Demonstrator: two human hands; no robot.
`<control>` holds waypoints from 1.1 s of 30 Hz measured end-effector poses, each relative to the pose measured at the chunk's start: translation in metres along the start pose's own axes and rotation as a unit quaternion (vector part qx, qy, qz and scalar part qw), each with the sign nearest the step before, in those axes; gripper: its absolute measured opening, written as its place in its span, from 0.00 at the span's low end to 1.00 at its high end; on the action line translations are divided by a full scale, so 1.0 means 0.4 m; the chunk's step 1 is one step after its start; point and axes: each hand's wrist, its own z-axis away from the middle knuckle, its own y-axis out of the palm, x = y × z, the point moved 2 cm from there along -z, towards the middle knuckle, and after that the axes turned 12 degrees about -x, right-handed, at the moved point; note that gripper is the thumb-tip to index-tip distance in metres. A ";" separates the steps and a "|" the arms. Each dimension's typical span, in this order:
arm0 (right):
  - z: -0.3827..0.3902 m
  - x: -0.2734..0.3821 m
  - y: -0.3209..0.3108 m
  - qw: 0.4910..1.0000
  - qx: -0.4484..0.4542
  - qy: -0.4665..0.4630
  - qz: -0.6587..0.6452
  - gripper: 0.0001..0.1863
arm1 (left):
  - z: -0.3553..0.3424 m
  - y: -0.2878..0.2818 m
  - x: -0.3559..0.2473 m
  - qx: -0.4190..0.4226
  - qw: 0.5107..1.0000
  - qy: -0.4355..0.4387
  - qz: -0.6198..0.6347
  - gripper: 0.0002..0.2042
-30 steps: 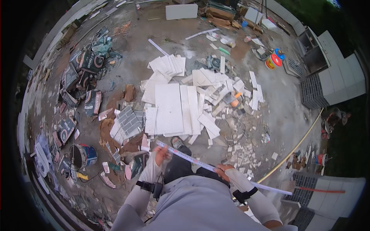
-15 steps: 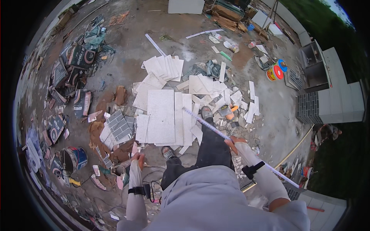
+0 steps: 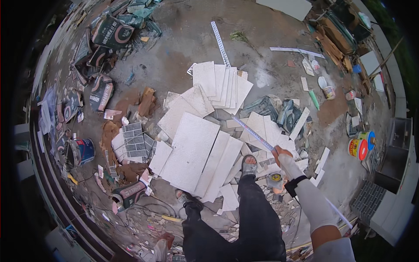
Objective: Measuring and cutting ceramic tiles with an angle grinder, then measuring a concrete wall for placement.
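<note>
Since the earlier frame, the white strip (image 3: 255, 134) has shifted toward the fanned tiles (image 3: 222, 85). Above the rubble-strewn outdoor floor (image 3: 187, 52), I have the right hand (image 3: 281, 156), fingers clamped round it; it slants lengthwise, far left to near right. Left hand (image 3: 166, 239) blurred: can't tell.

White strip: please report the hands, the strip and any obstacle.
Right hand closed on white strip. Left hand at lower edge, grip unclear. Tiles near both feet.
</note>
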 end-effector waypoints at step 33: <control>-0.862 0.154 0.988 0.907 0.165 0.009 -0.386 0.15 | -0.463 0.418 -0.621 -0.308 0.941 -0.073 -0.117 0.11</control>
